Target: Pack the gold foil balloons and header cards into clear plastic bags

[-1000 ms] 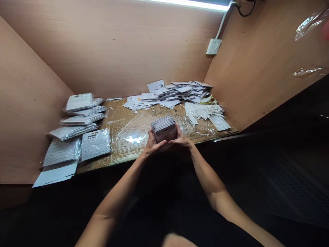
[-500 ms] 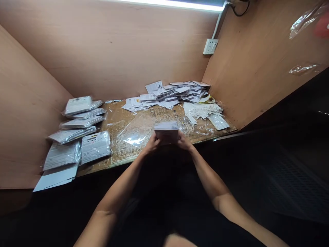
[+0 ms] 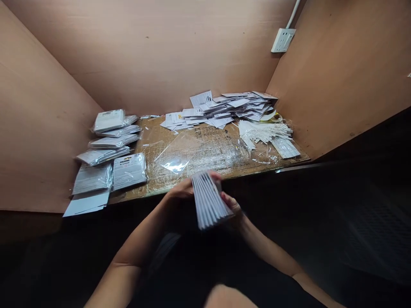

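Observation:
A stack of white cards (image 3: 210, 203), its layered edges turned up toward me, is held just in front of the table's near edge. My left hand (image 3: 184, 188) is closed on its upper left end, some of the fingers passing behind it. On the right side my right hand (image 3: 233, 204) grips the same stack, fingertips on its edge. Both hands are slightly blurred. Beyond them a clear plastic bag or film (image 3: 175, 160) lies flat on the brown table (image 3: 212, 147).
Several plastic-wrapped card packs (image 3: 109, 141) are piled at the left, with plain white sheets (image 3: 86, 203) in front. Loose printed cards (image 3: 237, 105) heap along the back wall. White strips (image 3: 263, 131) lie at the right. Side walls and a socket (image 3: 283, 40) enclose the table.
The stack has come down and nearer to me and has been turned, so its layered edges now show. Both hands moved with it. The camera view has shifted.

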Motion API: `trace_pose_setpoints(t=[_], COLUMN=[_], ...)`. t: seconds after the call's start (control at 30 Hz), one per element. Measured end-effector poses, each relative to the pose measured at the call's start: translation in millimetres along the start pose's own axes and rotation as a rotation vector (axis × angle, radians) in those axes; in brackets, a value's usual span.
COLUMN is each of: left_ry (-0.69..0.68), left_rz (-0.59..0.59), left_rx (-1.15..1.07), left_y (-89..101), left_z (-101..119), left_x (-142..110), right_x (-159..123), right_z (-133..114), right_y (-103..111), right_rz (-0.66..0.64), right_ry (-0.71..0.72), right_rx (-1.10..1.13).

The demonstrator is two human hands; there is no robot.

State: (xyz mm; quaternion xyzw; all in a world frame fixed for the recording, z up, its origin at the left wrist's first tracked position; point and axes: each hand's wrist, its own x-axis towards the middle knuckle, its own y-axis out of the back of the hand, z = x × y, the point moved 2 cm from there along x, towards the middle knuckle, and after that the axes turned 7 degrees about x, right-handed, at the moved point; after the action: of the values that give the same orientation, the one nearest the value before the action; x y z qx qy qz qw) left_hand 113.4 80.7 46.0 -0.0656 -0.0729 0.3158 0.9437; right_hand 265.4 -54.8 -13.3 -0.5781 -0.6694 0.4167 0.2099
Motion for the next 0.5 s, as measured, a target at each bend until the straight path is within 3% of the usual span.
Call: trace_pose_setpoints(t=[0.1,0.2,0.3,0.37,0.5], left_ry=[0.016,-0.021,-0.025,0.002,0.021], left_rz=[-0.002,0.020,0.195,0.293,0.341], left_rx=[-0.109,0.084,0.349,0.323,0.219], left_y=[13.8,26.9,36.6,40.6,44.6], left_z=[11.4,14.2,-0.5,-17.9,-42.4], left_x=[8.2,25.0,43.7,52.8,59.6], right_x=[8.8,27.4,48.6,58.0,55.0], right_z=[-39.3,-74.7,-91.9,-100.6,-133.9], right_y=[3.8,13.3,27.3,35.7,32.5], right_rz=[0.246,0.357,0.332,0.279,0.161], right_ry=[0.375,0.574,0.632,0.601,0.479], right_rx=[-0.189,-0.500,-0.733,-0.835,-1.085])
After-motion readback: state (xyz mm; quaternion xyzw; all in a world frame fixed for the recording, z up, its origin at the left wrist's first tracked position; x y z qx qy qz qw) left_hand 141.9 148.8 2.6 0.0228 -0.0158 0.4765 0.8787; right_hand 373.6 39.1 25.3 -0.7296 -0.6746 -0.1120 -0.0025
